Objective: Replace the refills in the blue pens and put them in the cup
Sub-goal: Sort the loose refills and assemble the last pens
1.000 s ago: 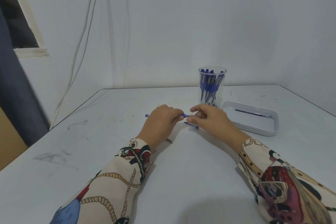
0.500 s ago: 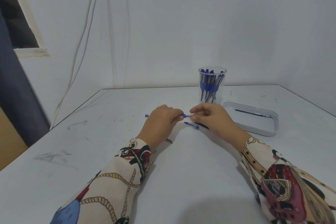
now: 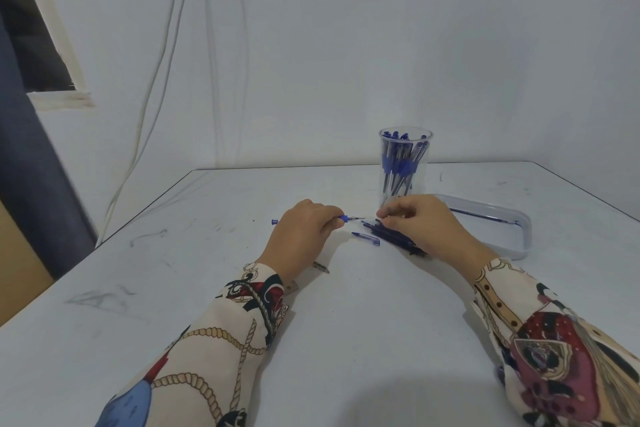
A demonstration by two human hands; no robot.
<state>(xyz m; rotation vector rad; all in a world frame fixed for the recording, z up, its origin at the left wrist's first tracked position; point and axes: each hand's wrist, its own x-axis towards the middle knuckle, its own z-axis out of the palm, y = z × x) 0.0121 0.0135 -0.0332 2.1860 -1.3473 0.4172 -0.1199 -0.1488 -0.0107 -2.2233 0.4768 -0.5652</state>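
Observation:
My left hand [image 3: 304, 232] grips a blue pen [image 3: 348, 218] lying level above the table, with its silver tip pointing right and its blue end sticking out to the left. My right hand [image 3: 426, 225] is a short gap to the right of that tip. Its fingers curl over a pile of dark refills [image 3: 388, 236] on the table, and I cannot tell whether they pinch one. A blue pen cap [image 3: 367, 239] lies in front of the pile. The clear cup [image 3: 406, 184] behind my right hand holds several blue pens.
A clear shallow tray [image 3: 519, 243] at the right holds one refill [image 3: 485, 215]. A thin metal-tipped piece [image 3: 321, 267] lies by my left wrist. The white table [image 3: 346, 340] ends at walls behind and at the right, and cables hang at the back left.
My right hand has let go of the pen's tip and shifted a little to the right, over the refill pile. My left hand has kept the pen still.

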